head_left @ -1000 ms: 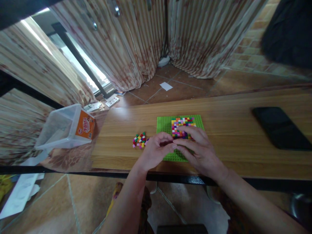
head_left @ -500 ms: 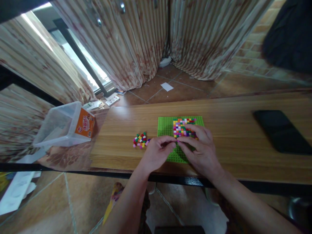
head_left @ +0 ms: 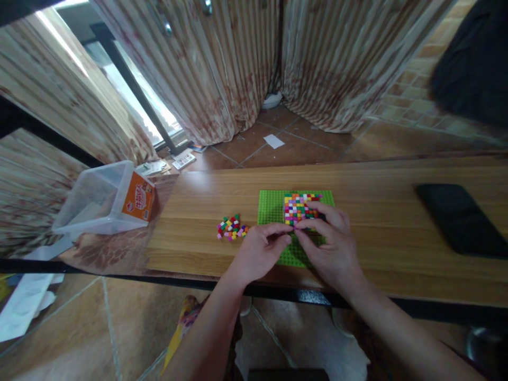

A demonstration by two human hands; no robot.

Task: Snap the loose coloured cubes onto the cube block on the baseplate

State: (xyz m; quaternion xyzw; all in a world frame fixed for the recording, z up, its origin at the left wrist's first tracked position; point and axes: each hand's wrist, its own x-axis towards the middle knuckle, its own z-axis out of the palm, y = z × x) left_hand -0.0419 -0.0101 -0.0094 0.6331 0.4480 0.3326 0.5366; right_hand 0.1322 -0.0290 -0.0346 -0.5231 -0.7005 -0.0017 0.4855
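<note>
A green studded baseplate (head_left: 270,203) lies on the table with a block of small multicoloured toy bricks (head_left: 296,203) built up on its right part. Over the plate's front half, my left hand (head_left: 264,251) has its thumb and index finger bent together at the near left corner of the bricks; whatever lies between them is hidden. My right hand (head_left: 333,241) meets it there, thumb and index pinched on a tiny pinkish brick (head_left: 294,228). Its other fingers rest over the right side of the bricks. To the left of the plate is a loose pile of small bricks (head_left: 230,226).
A clear plastic bin (head_left: 99,222) with an orange label lies on its side beyond the table's left end. A black tablet-like slab (head_left: 462,217) rests on the right of the wooden table (head_left: 381,211). Striped curtains (head_left: 234,69) hang behind.
The view has shifted slightly. Both hands stay at the near left corner of the bricks, with only a small movement of the fingertips.
</note>
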